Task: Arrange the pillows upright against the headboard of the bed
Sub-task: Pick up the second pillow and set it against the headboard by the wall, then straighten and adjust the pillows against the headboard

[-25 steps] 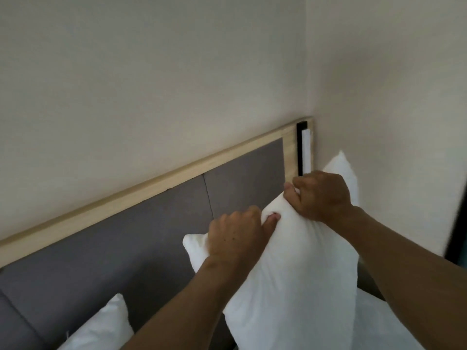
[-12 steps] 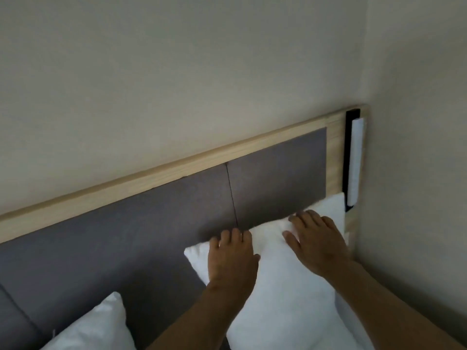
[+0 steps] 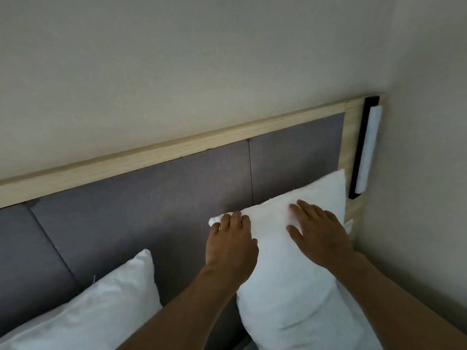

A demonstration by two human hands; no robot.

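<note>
A white pillow stands upright against the grey padded headboard at its right end, near the room corner. My left hand lies flat on the pillow's upper left corner, fingers spread over its top edge. My right hand rests flat on the pillow's upper right face, fingers apart. Neither hand grips the fabric. A second white pillow leans against the headboard at the lower left, with a gap between the two pillows.
A light wooden frame runs along the headboard's top and right side. A black and white wall light is fixed at the right end. The side wall stands close on the right.
My hands let go of the pillow's top edge and went flat on its face. The pillow dropped from being held up to standing against the headboard. The view has tilted down.
</note>
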